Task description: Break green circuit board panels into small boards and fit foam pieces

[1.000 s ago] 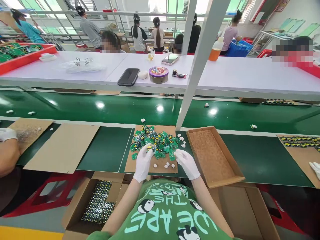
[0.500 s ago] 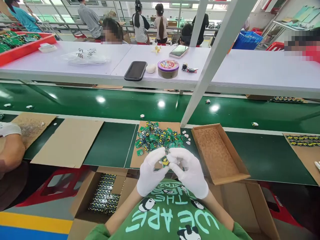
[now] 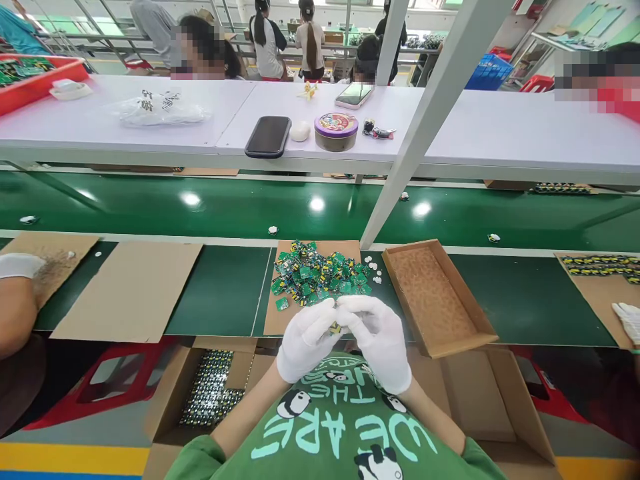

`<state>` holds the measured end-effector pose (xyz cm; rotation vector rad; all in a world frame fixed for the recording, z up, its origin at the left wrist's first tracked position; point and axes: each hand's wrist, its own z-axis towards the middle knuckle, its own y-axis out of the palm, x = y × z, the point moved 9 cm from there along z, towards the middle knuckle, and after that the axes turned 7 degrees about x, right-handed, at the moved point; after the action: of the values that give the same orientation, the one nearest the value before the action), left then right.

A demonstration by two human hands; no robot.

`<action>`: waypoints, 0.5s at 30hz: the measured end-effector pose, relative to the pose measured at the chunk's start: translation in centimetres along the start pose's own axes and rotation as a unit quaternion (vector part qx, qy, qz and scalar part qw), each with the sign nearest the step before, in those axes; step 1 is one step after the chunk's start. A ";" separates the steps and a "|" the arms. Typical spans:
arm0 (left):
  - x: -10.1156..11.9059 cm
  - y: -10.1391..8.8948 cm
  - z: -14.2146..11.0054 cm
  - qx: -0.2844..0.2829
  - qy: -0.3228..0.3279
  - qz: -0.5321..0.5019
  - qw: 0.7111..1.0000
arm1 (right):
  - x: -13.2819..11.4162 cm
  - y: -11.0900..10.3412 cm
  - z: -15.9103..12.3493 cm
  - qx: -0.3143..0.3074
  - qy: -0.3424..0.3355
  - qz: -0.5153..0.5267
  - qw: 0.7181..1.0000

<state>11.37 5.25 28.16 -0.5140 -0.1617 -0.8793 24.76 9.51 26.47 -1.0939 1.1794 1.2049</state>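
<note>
White gloves cover both hands, which meet in front of my green shirt. Between the fingertips sits a small circuit board (image 3: pixel 335 328), of which only a yellow part shows. My left hand (image 3: pixel 309 339) is closed on it from the left. On the other side, my right hand (image 3: pixel 377 339) has thumb and fingers pinched at the same spot; whether it grips the board or another small piece is hidden. Just beyond my fingers lies a heap of green circuit boards (image 3: pixel 320 273) on a cardboard sheet (image 3: pixel 273 323). Several small white pieces (image 3: pixel 373 267) lie to its right.
A shallow cardboard tray (image 3: pixel 437 300) lies right of the heap, a flat cardboard sheet (image 3: pixel 130 290) left. Behind runs a green conveyor belt (image 3: pixel 225 207) carrying small pieces. A slanted metal post (image 3: pixel 400 170) rises behind. Co-workers' gloved hands (image 3: pixel 20 265) show at both sides.
My hands have closed further around the board, so less of it shows. Pieces on the belt have shifted. At right, a co-worker's gloved hand has come further into view.
</note>
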 end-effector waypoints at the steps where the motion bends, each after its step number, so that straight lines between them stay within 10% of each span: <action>1: -0.1 0.0 -0.1 0.006 -0.006 0.002 1.000 | -0.1 0.1 -0.2 0.003 -0.030 -0.019 0.999; 7: -1.0 0.3 -0.5 0.012 -0.042 -0.019 0.999 | -1.6 -0.1 -0.5 0.014 -0.164 -0.167 0.972; 10: -3.9 0.7 -0.6 -0.030 -0.201 -0.128 0.971 | -3.4 -0.4 0.0 -0.019 -0.203 -0.195 0.959; 15: -4.0 4.9 -2.9 -0.259 -0.512 -0.461 0.677 | -6.5 1.6 -0.3 -0.170 -0.299 -0.252 0.904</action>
<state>12.40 9.17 22.53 -1.5220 -1.3385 -1.5445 23.18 8.76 32.98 -1.0777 0.1921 1.2200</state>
